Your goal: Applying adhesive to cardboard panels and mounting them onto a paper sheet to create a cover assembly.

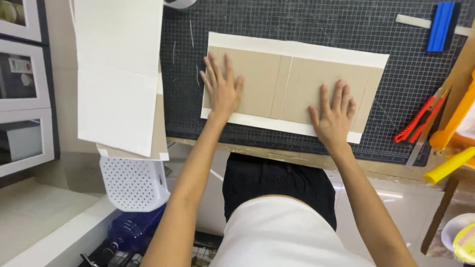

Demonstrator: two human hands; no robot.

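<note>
Pressing both palms flat, fingers spread, gripping nothing: my left hand (222, 89) on left board (250, 81), right hand (334, 113) on right board (329, 89), holding them against white paper (297, 49), frame centre, on cutting mat (396, 84). Red knife (418, 121) lying right.

Open mat above and left of the boards; tools crowd the right edge.

Both hands lie flat on the brown cardboard panels on white paper (297, 81), filling mid-frame. The dark gridded cutting mat (396, 84) is bare along the top centre and in a strip left of the paper. At upper right a blue block on a white strip (440, 25) blocks the corner; the red utility knife (416, 121) and yellow tools (452, 143) close the right side. A white folded board (118, 74) overhangs the bench at upper left.
</note>
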